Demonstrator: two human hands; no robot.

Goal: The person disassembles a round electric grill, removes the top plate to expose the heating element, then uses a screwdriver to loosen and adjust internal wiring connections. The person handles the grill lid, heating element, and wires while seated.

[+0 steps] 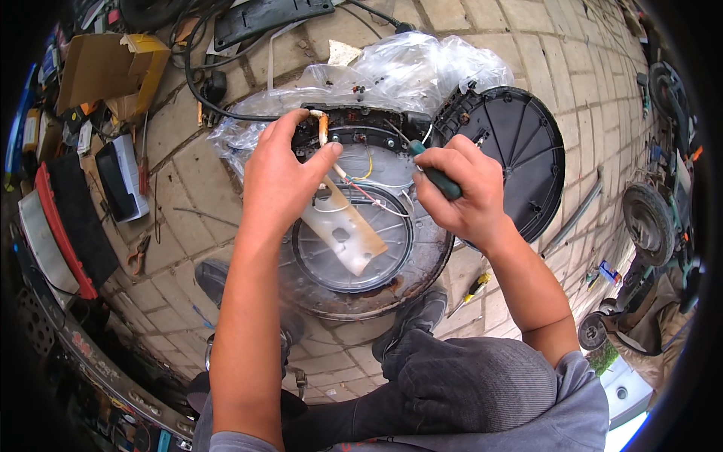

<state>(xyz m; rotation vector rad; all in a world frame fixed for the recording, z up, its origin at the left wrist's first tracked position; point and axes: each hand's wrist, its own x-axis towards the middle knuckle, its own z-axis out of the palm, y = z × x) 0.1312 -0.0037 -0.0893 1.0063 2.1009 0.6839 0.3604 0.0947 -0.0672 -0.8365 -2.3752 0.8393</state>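
My left hand (282,177) is at the far rim of a round, dirty housing (433,264) with rust along its edge. Its index finger and thumb close on the two ends of a bent white-and-orange piece (323,128) that looks like a wrapped wire end. In my right hand (467,188) is a screwdriver (439,179) with a dark green handle, its thin shaft angled toward the black strip (369,135) on the rim. Thin coloured wires (369,172) run below that strip. A translucent, stained white plate (346,230) lies slanted across the housing's middle.
A round black ribbed cover (531,162) lies to the right, and crumpled clear plastic (422,64) spreads behind. A yellow-handled screwdriver (474,290), pliers (138,255) and an open cardboard box (113,71) are on the paving. Small wheels (649,224) stand far right.
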